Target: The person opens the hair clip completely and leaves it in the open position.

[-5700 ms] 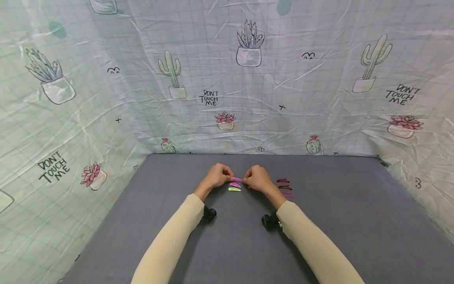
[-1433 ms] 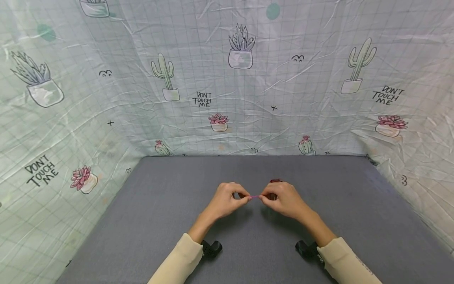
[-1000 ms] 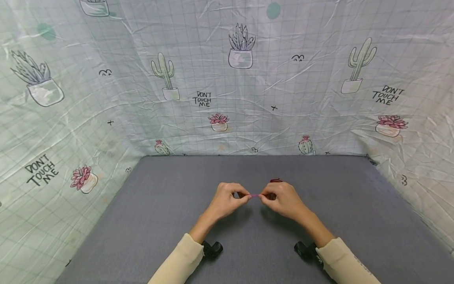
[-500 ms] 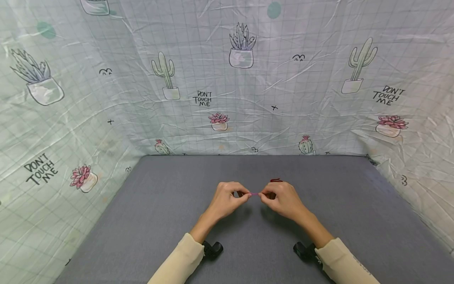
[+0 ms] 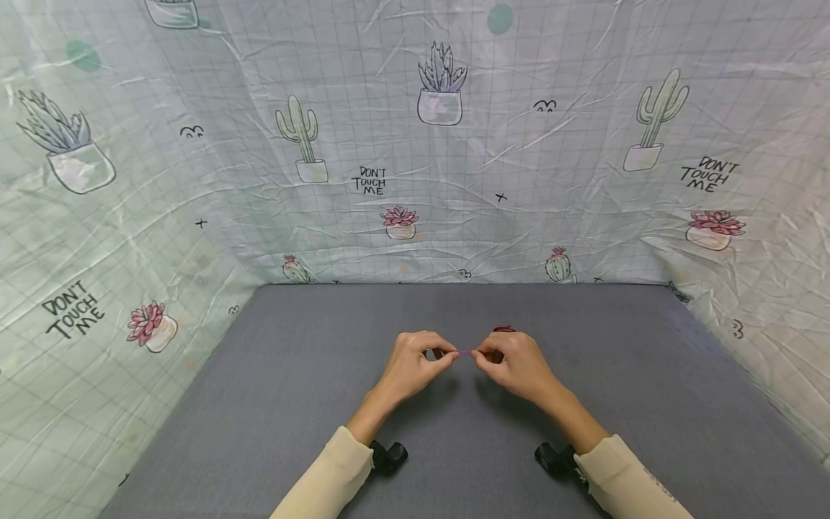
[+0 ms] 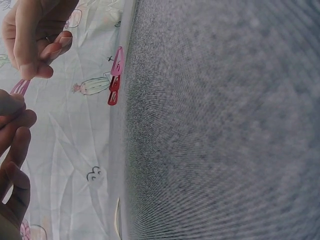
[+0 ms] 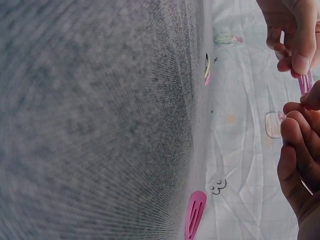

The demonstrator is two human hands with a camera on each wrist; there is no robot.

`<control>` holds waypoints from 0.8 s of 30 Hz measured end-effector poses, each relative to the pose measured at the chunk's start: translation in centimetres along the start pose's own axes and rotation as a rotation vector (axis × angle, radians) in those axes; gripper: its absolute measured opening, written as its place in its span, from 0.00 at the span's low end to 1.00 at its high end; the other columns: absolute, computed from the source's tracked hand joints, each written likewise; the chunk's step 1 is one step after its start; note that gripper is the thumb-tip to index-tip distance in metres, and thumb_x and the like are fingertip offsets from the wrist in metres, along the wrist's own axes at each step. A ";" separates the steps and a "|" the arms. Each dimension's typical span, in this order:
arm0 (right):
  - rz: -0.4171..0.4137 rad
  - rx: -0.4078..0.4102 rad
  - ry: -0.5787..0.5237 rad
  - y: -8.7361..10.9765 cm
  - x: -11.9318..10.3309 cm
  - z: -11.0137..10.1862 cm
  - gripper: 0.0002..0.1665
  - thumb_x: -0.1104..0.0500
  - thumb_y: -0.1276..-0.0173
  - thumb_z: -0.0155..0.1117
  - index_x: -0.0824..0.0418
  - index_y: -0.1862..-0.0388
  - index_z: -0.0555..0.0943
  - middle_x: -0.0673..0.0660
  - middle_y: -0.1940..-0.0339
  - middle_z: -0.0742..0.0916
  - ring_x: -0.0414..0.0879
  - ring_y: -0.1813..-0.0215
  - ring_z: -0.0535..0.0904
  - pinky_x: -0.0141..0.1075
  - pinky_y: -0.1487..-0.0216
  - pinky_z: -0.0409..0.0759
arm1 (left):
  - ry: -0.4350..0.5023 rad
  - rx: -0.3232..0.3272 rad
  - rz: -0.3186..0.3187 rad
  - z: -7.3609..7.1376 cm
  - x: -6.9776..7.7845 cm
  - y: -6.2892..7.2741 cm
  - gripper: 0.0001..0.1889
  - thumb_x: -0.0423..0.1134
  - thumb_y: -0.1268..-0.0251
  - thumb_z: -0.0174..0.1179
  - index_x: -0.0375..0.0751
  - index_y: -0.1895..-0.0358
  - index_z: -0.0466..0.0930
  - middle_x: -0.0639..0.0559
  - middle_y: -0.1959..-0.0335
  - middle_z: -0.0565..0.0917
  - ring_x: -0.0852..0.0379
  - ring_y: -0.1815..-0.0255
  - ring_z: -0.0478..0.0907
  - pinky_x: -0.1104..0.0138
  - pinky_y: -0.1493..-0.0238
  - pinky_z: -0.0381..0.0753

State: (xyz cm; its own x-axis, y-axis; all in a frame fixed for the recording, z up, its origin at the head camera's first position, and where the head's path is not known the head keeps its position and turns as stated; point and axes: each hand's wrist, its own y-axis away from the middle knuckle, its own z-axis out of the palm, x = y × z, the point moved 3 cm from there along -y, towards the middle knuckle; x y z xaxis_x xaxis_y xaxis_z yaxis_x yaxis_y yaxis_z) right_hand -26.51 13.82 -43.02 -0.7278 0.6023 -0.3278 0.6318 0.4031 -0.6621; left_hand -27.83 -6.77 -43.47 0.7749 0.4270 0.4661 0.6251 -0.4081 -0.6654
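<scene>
A pink snap hair clip (image 5: 465,352) is stretched between my two hands over the table, one end in each. My left hand (image 5: 411,366) pinches its left end with thumb and forefinger; my right hand (image 5: 521,365) pinches the other end. Slots show along the clip (image 7: 305,83) in the right wrist view. Behind the right hand, part of a red hair clip (image 5: 504,329) peeks out. The left wrist view has a pink clip (image 6: 118,62) and a red clip (image 6: 114,91) lying on the table. The hands hide the other clips from the head camera.
The grey table (image 5: 311,404) reaches back to a printed cloth curtain (image 5: 493,158). In the right wrist view a pink clip (image 7: 196,214) lies close by, and yellow-green and pink clips (image 7: 207,70) lie farther off. Black wrist cameras (image 5: 389,458) sit below both hands.
Compared with several seconds ago, both hands are closer to me and lifted with the pink hair clip. Over the last second they stay nearly still, with the clip rising slightly.
</scene>
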 end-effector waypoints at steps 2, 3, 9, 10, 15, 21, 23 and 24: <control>-0.004 0.003 0.000 0.0 0.0 0.0 0.05 0.64 0.39 0.75 0.55 0.73 0.89 0.46 0.79 0.85 0.30 0.77 0.74 0.29 0.72 0.75 | -0.003 0.006 0.005 0.0 0.0 0.0 0.03 0.37 0.36 0.71 0.47 0.68 0.93 0.55 0.73 0.90 0.57 0.73 0.84 0.78 0.72 0.71; -0.006 0.005 -0.002 0.0 0.0 0.1 0.05 0.64 0.39 0.75 0.55 0.73 0.89 0.46 0.79 0.85 0.31 0.77 0.74 0.29 0.72 0.75 | -0.004 0.007 0.005 0.0 0.0 0.0 0.03 0.37 0.36 0.71 0.47 0.68 0.93 0.55 0.73 0.90 0.57 0.73 0.84 0.78 0.72 0.71; -0.019 0.013 -0.010 0.0 0.1 0.1 0.05 0.64 0.40 0.75 0.55 0.74 0.89 0.46 0.79 0.85 0.31 0.77 0.74 0.28 0.73 0.75 | 0.000 0.005 0.010 0.0 0.0 0.0 0.03 0.38 0.36 0.71 0.47 0.67 0.93 0.55 0.73 0.90 0.57 0.74 0.84 0.79 0.72 0.70; -0.021 0.014 -0.011 0.0 0.1 0.1 0.05 0.64 0.40 0.75 0.56 0.74 0.89 0.46 0.79 0.85 0.31 0.77 0.74 0.28 0.73 0.75 | 0.001 0.007 0.015 0.0 0.0 0.0 0.03 0.38 0.36 0.71 0.46 0.67 0.93 0.55 0.73 0.90 0.57 0.74 0.84 0.79 0.72 0.70; -0.031 0.025 -0.015 0.0 0.1 0.1 0.06 0.65 0.40 0.75 0.55 0.74 0.89 0.45 0.80 0.84 0.30 0.77 0.73 0.28 0.73 0.75 | 0.003 0.009 0.015 0.0 0.0 0.0 0.03 0.37 0.36 0.72 0.46 0.67 0.93 0.55 0.73 0.90 0.59 0.75 0.83 0.78 0.73 0.70; -0.035 0.032 -0.021 0.0 0.0 0.1 0.08 0.65 0.41 0.75 0.53 0.76 0.88 0.45 0.80 0.84 0.30 0.77 0.73 0.28 0.73 0.75 | 0.002 -0.004 -0.006 0.0 -0.1 0.0 0.04 0.38 0.35 0.71 0.47 0.67 0.93 0.56 0.73 0.90 0.63 0.74 0.81 0.79 0.72 0.70; -0.032 0.030 -0.026 0.0 0.0 0.1 0.08 0.65 0.41 0.75 0.53 0.76 0.88 0.45 0.80 0.84 0.30 0.77 0.73 0.28 0.73 0.75 | 0.003 -0.002 -0.004 0.0 0.0 0.0 0.03 0.38 0.35 0.71 0.47 0.67 0.93 0.56 0.73 0.90 0.63 0.74 0.82 0.79 0.72 0.70; -0.032 0.029 -0.027 0.0 0.0 0.1 0.08 0.65 0.41 0.75 0.53 0.76 0.88 0.45 0.80 0.84 0.30 0.77 0.73 0.28 0.73 0.75 | 0.003 0.001 0.000 0.0 0.0 0.0 0.03 0.38 0.35 0.71 0.47 0.67 0.93 0.55 0.73 0.90 0.62 0.74 0.82 0.79 0.72 0.70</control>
State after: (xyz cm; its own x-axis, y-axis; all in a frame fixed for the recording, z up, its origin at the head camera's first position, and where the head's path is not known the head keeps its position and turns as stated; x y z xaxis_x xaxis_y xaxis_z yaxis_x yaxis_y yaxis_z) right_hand -26.52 13.76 -43.12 -0.7549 0.5701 -0.3242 0.6002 0.4012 -0.6919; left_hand -27.83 -6.80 -43.48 0.7750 0.4244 0.4683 0.6253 -0.4069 -0.6659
